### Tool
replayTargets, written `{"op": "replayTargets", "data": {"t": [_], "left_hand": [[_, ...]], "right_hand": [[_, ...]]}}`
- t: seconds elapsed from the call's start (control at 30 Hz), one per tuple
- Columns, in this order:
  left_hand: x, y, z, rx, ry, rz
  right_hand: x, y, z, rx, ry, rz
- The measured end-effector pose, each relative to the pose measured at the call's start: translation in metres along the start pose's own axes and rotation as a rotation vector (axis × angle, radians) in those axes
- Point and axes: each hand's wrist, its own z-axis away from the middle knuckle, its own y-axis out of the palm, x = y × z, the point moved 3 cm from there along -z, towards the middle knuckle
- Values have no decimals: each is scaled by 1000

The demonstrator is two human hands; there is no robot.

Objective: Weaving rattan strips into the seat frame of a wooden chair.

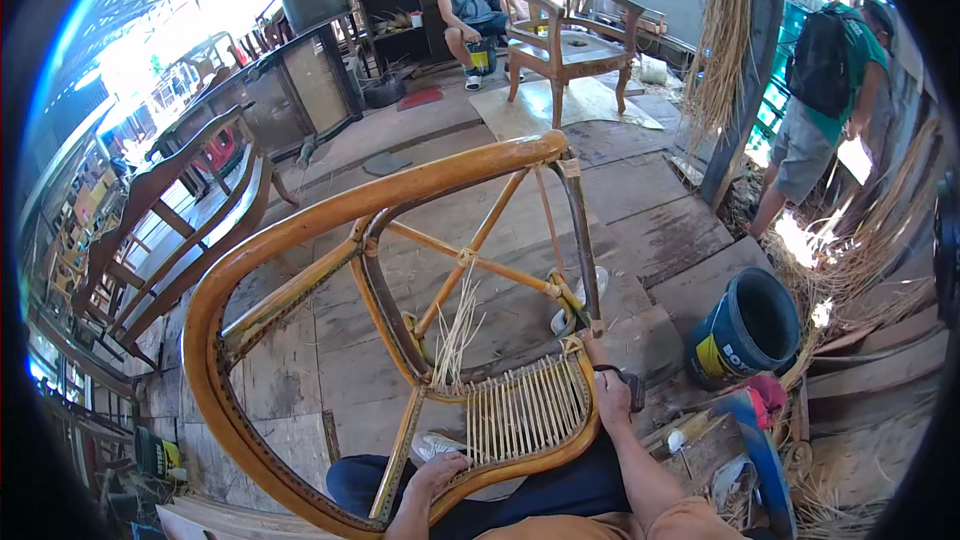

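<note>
A curved rattan chair frame (375, 188) leans across my lap, its near part strung with a row of pale cane strips (527, 412). My left hand (440, 472) is closed over the near rail at the left end of the strips. At the right side of the strung part, my right hand (612, 402) grips a dark hand tool (634, 390) close against the frame. Its kind is hard to make out, as the hand hides much of it. A tuft of loose cane ends (457, 340) stands up at the left corner of the strung section.
A dark bucket (742, 330) stands at my right, beside a blue-edged box (757, 450) of odds and ends. A wooden bench (180, 230) is at left, an armchair (575, 50) ahead. One person (472, 10) sits behind; another (830, 90) bends beside cane bundles (722, 35).
</note>
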Motion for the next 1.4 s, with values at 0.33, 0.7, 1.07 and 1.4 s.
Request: {"op": "replayTargets", "data": {"t": [0.33, 0.7, 1.07, 1.4], "left_hand": [[0, 2, -4, 54, -32, 135], [6, -2, -10, 23, -76, 47], [29, -20, -29, 33, -31, 24], [11, -8, -12, 9, -71, 26]], "right_hand": [[-1, -5, -1, 37, 8, 12], [1, -2, 0, 37, 31, 38], [11, -4, 1, 21, -22, 67], [9, -2, 1, 4, -61, 40]]}}
